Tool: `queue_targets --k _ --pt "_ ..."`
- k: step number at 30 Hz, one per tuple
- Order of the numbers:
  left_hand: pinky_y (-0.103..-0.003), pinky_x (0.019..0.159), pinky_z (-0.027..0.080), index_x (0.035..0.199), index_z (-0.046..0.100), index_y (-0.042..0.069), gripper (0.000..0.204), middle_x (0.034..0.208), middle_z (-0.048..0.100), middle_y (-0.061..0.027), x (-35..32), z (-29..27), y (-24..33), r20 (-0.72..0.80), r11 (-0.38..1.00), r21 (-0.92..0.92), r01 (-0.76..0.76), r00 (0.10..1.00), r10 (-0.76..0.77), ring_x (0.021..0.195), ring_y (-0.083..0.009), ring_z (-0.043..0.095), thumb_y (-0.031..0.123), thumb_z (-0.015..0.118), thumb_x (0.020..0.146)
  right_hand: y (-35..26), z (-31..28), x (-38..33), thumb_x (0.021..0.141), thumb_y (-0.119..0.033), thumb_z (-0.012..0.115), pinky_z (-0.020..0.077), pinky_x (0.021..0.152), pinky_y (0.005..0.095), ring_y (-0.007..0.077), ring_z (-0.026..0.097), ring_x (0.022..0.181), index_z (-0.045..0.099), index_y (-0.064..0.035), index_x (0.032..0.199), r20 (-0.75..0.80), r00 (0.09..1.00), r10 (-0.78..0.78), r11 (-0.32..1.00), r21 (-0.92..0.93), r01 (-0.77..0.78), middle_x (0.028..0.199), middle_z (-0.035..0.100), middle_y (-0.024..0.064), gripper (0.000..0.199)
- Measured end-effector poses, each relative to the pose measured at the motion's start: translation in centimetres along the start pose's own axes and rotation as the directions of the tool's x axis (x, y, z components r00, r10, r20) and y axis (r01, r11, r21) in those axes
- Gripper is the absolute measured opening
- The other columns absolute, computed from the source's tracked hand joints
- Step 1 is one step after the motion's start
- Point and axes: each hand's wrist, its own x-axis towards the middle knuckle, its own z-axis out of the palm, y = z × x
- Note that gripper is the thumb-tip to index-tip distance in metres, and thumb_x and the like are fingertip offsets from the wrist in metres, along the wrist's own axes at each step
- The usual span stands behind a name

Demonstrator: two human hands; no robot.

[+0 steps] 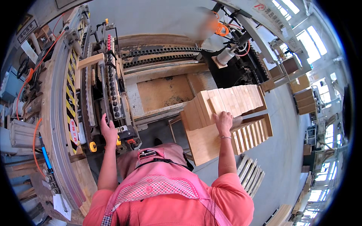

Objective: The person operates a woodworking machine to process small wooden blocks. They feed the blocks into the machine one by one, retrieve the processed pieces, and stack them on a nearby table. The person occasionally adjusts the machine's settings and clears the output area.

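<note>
My left hand point(109, 132) is at the near end of the machine's long metal rail point(104, 84), fingers stretched and apart, with nothing seen in them. A pale wooden strip point(90, 60) lies across the rails farther up. On my right, my right hand point(224, 122) has its fingers bent over the near end of a light wooden board point(216, 104). That board lies on top of a row of similar boards point(237, 98), stacked on a wooden stand point(203, 145). My palm hides part of the grip.
A yellow-and-black striped guard point(71, 96) runs along the left side. Beyond the stand is a metal cylinder point(226, 56) with hoses. More slats point(250, 136) stand in a lower rack, and a slatted pallet point(252, 175) lies on the floor. An orange hose point(34, 143) hangs far left.
</note>
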Motion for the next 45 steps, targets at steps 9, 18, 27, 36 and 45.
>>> queue_targets --k 9,18,27,36,45 --pt "-0.034 0.093 0.038 0.124 0.045 0.005 0.042 0.119 0.052 -0.0156 0.2 0.2 -0.6 -0.009 0.999 0.035 0.012 1.000 -0.012 0.108 -0.0289 0.051 0.003 0.050 0.083 -1.3 -1.4 0.3 0.075 -0.035 0.066 0.0447 0.072 0.0425 0.0334 0.055 0.086 0.055 -0.0016 0.081 -0.102 0.990 -0.101 0.995 0.003 0.102 0.086 0.058 0.0162 0.036" --pt "-0.036 0.095 0.037 0.124 0.044 0.004 0.042 0.120 0.052 -0.0169 0.2 0.4 -0.5 0.017 1.000 -0.010 0.026 1.000 -0.026 0.111 -0.0300 0.050 0.003 0.051 0.083 -12.9 -3.3 -4.2 0.083 -0.031 0.057 0.0457 0.072 0.0470 0.0393 0.058 0.084 0.047 0.0009 0.104 0.016 0.950 -0.312 0.802 0.540 0.254 0.089 0.057 0.0231 0.039" --pt "-0.038 0.094 0.038 0.124 0.044 0.006 0.042 0.119 0.051 -0.0183 0.0 0.6 -0.9 -0.033 1.000 0.010 -0.013 0.999 0.013 0.111 -0.0320 0.050 0.004 0.051 0.083 -25.0 -1.8 -0.9 0.071 -0.023 0.070 0.0455 0.068 0.0447 0.0389 0.054 0.079 0.049 -0.0002 0.096 -0.072 0.727 -0.683 0.508 0.668 0.543 0.085 0.054 0.0201 0.040" --pt "-0.035 0.089 0.041 0.123 0.045 0.005 0.043 0.116 0.053 -0.0156 -0.1 -0.2 0.0 -0.023 0.998 -0.030 0.046 0.999 -0.047 0.104 -0.0298 0.053 0.004 0.052 0.081 -39.9 0.0 9.0 0.069 -0.017 0.069 0.0459 0.072 0.0443 0.0384 0.054 0.084 0.049 -0.0010 0.103 -0.180 0.420 -0.890 0.219 0.637 0.739 0.091 0.054 0.0204 0.043" --pt "-0.038 0.091 0.040 0.119 0.047 0.005 0.041 0.116 0.051 -0.0185 -0.3 -0.8 2.0 -0.032 0.988 -0.029 0.149 0.988 -0.149 0.107 -0.0345 0.050 0.004 0.055 0.079 -57.3 3.2 15.4 0.068 -0.024 0.072 0.0464 0.076 0.0417 0.0350 0.057 0.083 0.051 0.0004 0.086 -0.209 0.195 -0.958 0.069 0.494 0.867 0.082 0.059 0.0198 0.037"
